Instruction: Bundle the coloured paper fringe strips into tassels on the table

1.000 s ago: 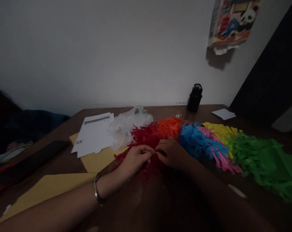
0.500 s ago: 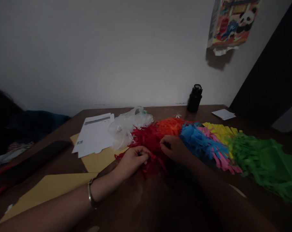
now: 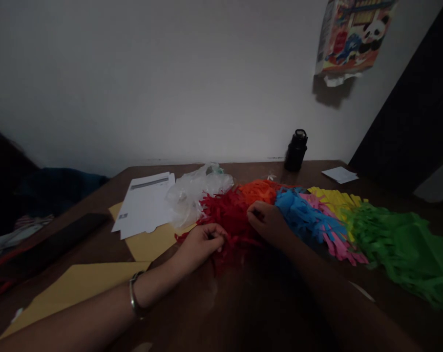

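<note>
Both hands work at a pile of red fringed tissue paper (image 3: 230,210) near the middle of the table. My left hand (image 3: 206,239), below a metal bracelet on the wrist, pinches the near left part of the red fringe between thumb and fingertips. My right hand (image 3: 267,220) is closed with curled fingers at the right side of the red fringe; its fingertips seem to pinch a strip of it. Orange fringed paper (image 3: 260,190) lies just behind, and blue fringed paper (image 3: 302,210) is beside my right hand. The dim light hides fine detail between the fingers.
Pink (image 3: 338,244), yellow (image 3: 334,200) and green fringed paper (image 3: 400,239) spread rightward. A clear plastic bag (image 3: 188,193), white sheets (image 3: 146,205) and yellow-brown envelopes (image 3: 78,283) lie left. A black bottle (image 3: 296,151) stands at the back; a panda-printed tissue pack (image 3: 355,39) hangs on the wall.
My right hand has moved slightly right, widening the gap between the hands. My left hand stays nearly in place. The red strips between them have shifted a little.
</note>
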The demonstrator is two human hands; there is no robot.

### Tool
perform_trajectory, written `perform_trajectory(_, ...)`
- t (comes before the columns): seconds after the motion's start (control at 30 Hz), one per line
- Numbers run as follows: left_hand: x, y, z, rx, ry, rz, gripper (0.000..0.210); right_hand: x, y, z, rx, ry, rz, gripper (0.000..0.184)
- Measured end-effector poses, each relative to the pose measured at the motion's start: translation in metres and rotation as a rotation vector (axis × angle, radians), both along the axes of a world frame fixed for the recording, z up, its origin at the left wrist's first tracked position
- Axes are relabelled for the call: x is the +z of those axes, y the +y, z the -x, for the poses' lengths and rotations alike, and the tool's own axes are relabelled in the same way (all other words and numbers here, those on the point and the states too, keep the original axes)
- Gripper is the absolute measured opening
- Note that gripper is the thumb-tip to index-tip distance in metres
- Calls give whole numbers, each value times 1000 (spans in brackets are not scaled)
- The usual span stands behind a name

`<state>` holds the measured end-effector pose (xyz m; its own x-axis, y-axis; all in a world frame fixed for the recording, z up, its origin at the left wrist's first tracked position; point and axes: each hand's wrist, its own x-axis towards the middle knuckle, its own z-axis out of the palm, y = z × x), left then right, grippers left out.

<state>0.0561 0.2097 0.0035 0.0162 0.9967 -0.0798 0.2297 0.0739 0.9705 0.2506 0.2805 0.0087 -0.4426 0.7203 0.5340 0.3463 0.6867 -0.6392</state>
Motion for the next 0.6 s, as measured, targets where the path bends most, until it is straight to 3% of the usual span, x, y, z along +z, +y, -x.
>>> perform_trajectory(0.4, -2, 1, -2, -7, -81, 22, 12, 4, -6, 1, 11, 0, 0, 13)
perform_trajectory(0.6, 5, -2, -7, 14, -105, 65, 19, 10, -11, -2, 169, 8, -66, 29)
